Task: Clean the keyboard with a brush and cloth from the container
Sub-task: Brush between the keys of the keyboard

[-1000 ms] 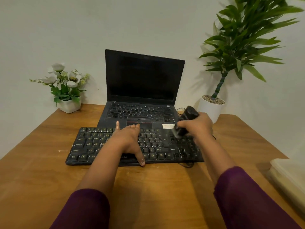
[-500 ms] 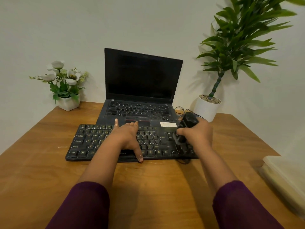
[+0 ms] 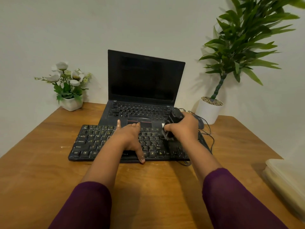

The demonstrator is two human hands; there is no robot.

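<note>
Right hand (image 3: 183, 129) gripping the brush (image 3: 175, 117) edges left over the keyboard (image 3: 87, 142), left hand (image 3: 128, 138) spread flat steadying it; best keep bristles angled into key gaps.

Keyboard (image 3: 92, 142) before the laptop (image 3: 145, 83), greenery at both back corners.
On the table (image 3: 41, 179), a flower pot (image 3: 71, 103) stands back left and a potted plant (image 3: 209, 109) back right, with a mouse (image 3: 198, 122) between laptop and plant. A container (image 3: 287, 176) sits at the right edge. The left hand (image 3: 130, 138) rests mid-keyboard; the right hand (image 3: 184, 129) holds the brush (image 3: 173, 123) at the keyboard's right part.
</note>
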